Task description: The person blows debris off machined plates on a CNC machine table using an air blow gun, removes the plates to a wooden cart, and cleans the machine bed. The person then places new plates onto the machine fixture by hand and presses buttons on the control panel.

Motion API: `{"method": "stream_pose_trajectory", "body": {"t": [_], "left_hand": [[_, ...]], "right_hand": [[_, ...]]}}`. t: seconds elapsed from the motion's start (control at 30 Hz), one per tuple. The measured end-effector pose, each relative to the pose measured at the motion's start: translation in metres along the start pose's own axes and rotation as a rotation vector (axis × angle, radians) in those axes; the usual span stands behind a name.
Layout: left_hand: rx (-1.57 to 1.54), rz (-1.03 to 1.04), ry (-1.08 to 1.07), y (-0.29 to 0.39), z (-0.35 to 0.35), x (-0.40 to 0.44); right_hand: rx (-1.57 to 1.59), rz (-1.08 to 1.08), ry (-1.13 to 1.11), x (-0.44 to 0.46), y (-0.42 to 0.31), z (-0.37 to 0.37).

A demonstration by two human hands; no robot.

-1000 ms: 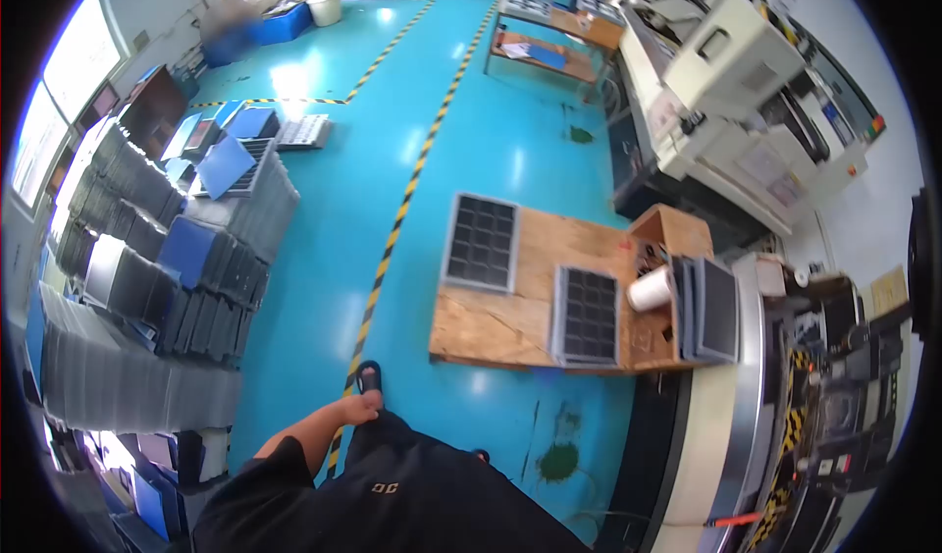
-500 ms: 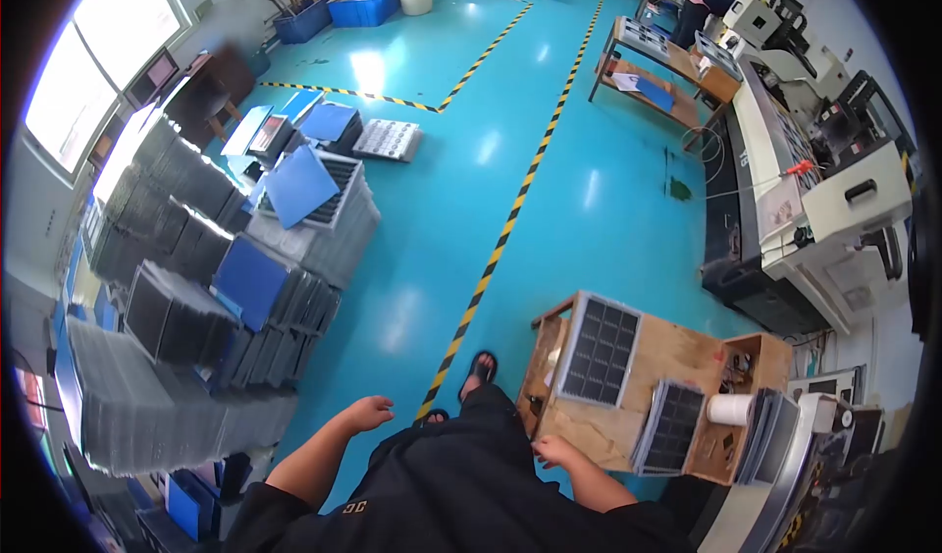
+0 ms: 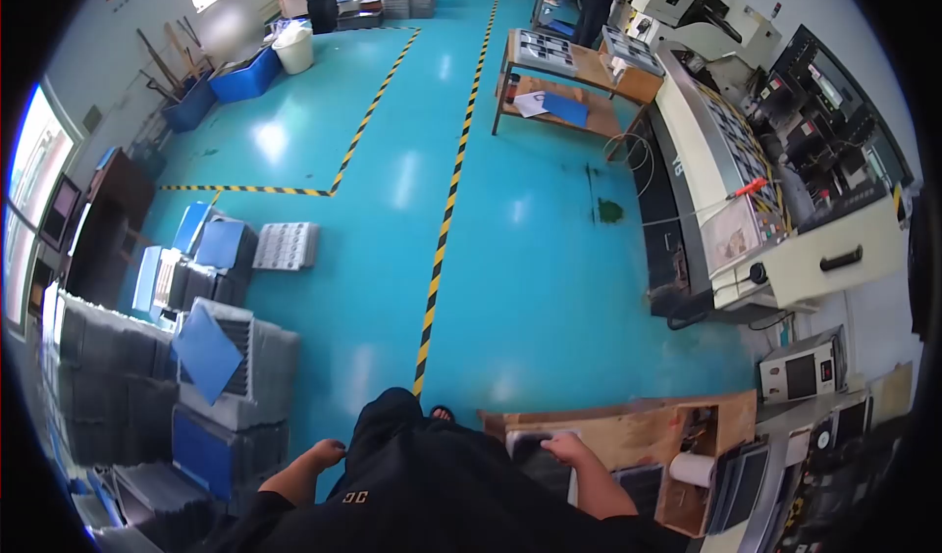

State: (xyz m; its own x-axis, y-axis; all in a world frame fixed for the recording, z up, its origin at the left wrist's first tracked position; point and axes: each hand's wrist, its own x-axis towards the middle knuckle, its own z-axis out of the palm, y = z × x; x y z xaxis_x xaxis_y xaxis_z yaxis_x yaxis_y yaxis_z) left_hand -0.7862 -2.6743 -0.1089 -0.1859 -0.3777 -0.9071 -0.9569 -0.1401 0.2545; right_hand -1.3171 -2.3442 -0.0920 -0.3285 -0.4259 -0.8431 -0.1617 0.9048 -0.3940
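While a blue floor point(image 3: 363, 298) spreads across the room, a black-and-yellow striped line point(image 3: 446, 234) runs up its middle. Largest of all that stands on it is a cream-and-black machine point(image 3: 731, 244), well to the right of the striped line. Left of the line, tall stacks of grey trays point(image 3: 113, 396) rise, and a tilted blue sheet point(image 3: 208, 354) lies on one of the nearer piles. Just right of the line's near end is a low wooden table point(image 3: 608, 427); farther up on that same side is a table with a lower shelf point(image 3: 594, 65), and a person in dark clothes point(image 3: 601, 8) leans beyond it. Near the line's far stretch, on its left, are a blue tub point(image 3: 245, 77) and a white bucket point(image 3: 293, 52).

Smaller again, a dark tray point(image 3: 538, 465) lies on the wooden table, right of the line. The hands are well apart, one on each side of the line. On the right, the right hand point(image 3: 566, 448) is at that tray's edge, fingers bent; whether it grips it I cannot tell. On the left, the left hand point(image 3: 324, 454) hangs beside the body, fingers loosely curled, its grip unclear. Smallest is a white roll point(image 3: 693, 470), farther right of the line than the tray.
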Motion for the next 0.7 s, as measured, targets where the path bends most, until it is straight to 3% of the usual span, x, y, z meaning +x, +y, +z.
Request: {"method": "stream_pose_trajectory", "body": {"t": [0.03, 0.1, 0.13, 0.23, 0.3, 0.37, 0.43, 0.5, 0.57, 0.7], "left_hand": [[0.034, -0.024, -0.056, 0.02, -0.009, 0.018], [0.116, -0.081, -0.163, 0.08, -0.039, 0.027], [0.127, 0.046, -0.193, 0.082, -0.051, 0.064], [0.331, 0.103, -0.15, 0.187, -0.127, 0.122], [0.445, 0.243, -0.07, 0.248, -0.183, 0.168], [0.7, 0.523, 0.003, 0.334, -0.251, 0.233], [1.108, 0.899, 0.028, 0.415, -0.304, 0.278], [1.189, 1.047, 0.042, 0.523, -0.358, 0.299], [1.274, 1.091, 0.135, 0.643, -0.395, 0.303], [0.744, 0.975, 0.298, 0.823, -0.406, 0.315]], "right_hand": [[-0.034, -0.097, 0.206, 0.018, -0.013, -0.018], [-0.011, -0.037, 0.364, 0.041, -0.053, -0.047], [0.007, -0.007, 0.446, 0.056, -0.074, -0.06], [0.004, 0.082, 0.356, 0.101, -0.107, -0.082], [0.12, -0.166, 0.567, 0.17, -0.057, -0.047], [-0.007, -0.249, 0.342, 0.189, -0.079, -0.058], [0.261, 0.016, 0.123, 0.177, -0.116, -0.089], [0.478, 0.211, 0.053, 0.162, -0.154, -0.133], [0.61, 0.293, 0.036, 0.17, -0.181, -0.18], [0.746, 0.324, 0.041, 0.236, -0.219, -0.275]]}}
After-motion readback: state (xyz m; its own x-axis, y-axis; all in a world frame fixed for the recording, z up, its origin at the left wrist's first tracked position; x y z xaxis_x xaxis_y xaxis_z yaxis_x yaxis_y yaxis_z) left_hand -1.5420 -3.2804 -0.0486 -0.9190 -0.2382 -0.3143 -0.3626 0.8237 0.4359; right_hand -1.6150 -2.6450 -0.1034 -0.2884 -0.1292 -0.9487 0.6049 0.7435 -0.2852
